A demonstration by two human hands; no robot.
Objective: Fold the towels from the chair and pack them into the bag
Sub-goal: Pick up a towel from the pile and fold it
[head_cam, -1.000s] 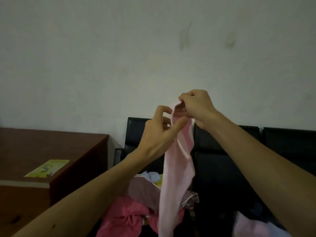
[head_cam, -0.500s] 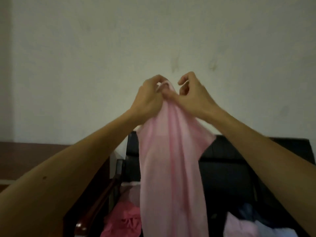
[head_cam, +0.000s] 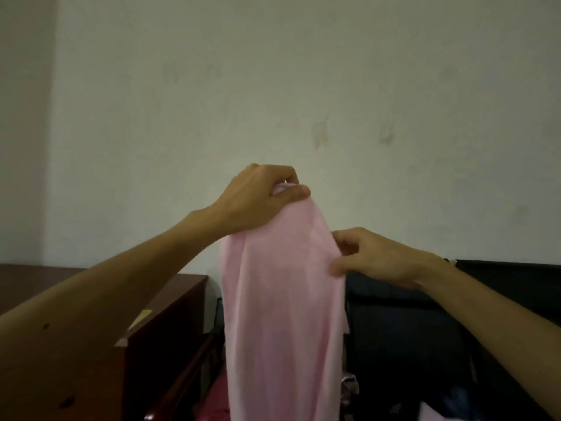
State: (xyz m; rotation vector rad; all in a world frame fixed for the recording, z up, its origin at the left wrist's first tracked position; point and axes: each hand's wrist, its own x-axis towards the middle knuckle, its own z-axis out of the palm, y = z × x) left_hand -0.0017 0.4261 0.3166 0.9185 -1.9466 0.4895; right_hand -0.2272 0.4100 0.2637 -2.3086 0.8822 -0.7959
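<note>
A pink towel [head_cam: 282,299] hangs lengthwise in the air in front of a pale wall [head_cam: 273,86], held up by 2 bare hands. The left hand [head_cam: 255,202] is the higher of the 2: its thumb and curled fingers [head_cam: 293,192] are closed together on the towel's top end, with a small bunch of cloth showing between them and the rest falling away below the palm. The right hand [head_cam: 373,256] is lower and to the right, at the towel's right edge; its thumb lies under the edge and its curled fingers over it, so the edge is pinched between them. From these 2 grips the towel drops in long soft folds and runs out of view at the bottom. Behind it stands a black chair [head_cam: 409,329], and low by its seat lie a darker pink cloth [head_cam: 215,402] and, further right, a pale cloth [head_cam: 431,416]. To the left, just beside the chair, is a brown desk [head_cam: 170,299] with a yellow label [head_cam: 141,316] flat on its top, seen at too shallow an angle for any print on it to be read.
</note>
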